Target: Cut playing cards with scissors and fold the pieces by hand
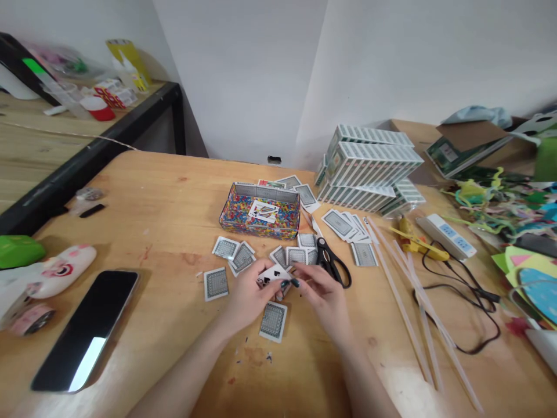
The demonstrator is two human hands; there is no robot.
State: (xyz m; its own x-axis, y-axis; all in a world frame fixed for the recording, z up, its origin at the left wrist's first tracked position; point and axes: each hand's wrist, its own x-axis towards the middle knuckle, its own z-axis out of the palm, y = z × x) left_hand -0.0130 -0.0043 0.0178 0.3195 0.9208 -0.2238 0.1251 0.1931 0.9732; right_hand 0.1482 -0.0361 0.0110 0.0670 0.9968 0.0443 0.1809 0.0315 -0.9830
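Note:
Between my two hands is a white playing card [275, 273] with black spades, held low over the table. My left hand [250, 290] grips its left side, thumb on the face. At the card's right edge, my right hand [322, 293] is closed in a pinch, fingertips meeting the left thumb. Face-down grey-backed cards lie around them: one card [273, 321] below, another card [216, 284] to the left, several more beyond. Behind the hands stands an open box [260, 231] with colourful patterned sides and a face card [263, 211] inside. Black-handled scissors [333, 262] lie beside the right hand.
Stacked card packs [369, 165] stand at the back right. Further right are clear glue sticks [418, 302], a yellow glue gun [420, 239], a power strip [448, 235] and a black cable [478, 310]. A phone [87, 328] lies at the left, near a white squeeze-shaped object [65, 268].

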